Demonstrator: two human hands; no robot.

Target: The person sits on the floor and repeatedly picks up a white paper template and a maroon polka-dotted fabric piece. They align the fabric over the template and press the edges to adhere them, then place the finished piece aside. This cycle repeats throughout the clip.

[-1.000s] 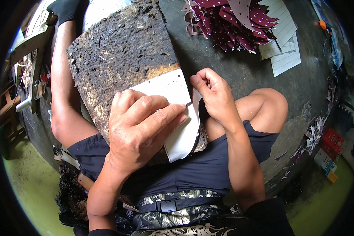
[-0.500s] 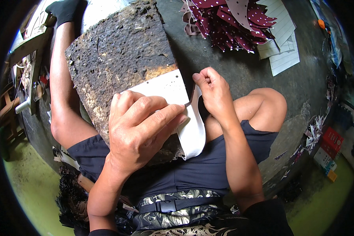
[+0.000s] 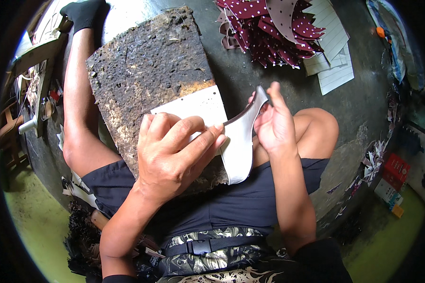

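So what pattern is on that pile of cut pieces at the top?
Maroon with white dots, clearest in the head view.

Support 1: dark grey concrete floor [image 3: 250,75], worn, stained. Directly on it:
- heap of maroon white-dotted cut pieces [image 3: 269,23], far centre-right;
- lined white paper sheets [image 3: 335,66], just right of heap, partly under it;
- scraps and paper offcuts [image 3: 375,160], near right;
- small red and white boxes [image 3: 392,181], near right edge;
- wooden frame parts [image 3: 38,70] w/ misc bits, far left.

Support 2: rough dark pitted work board [image 3: 146,70], centre-left, near end across seated person's lap. Directly on it: white card sheet [image 3: 198,106], at near right corner.
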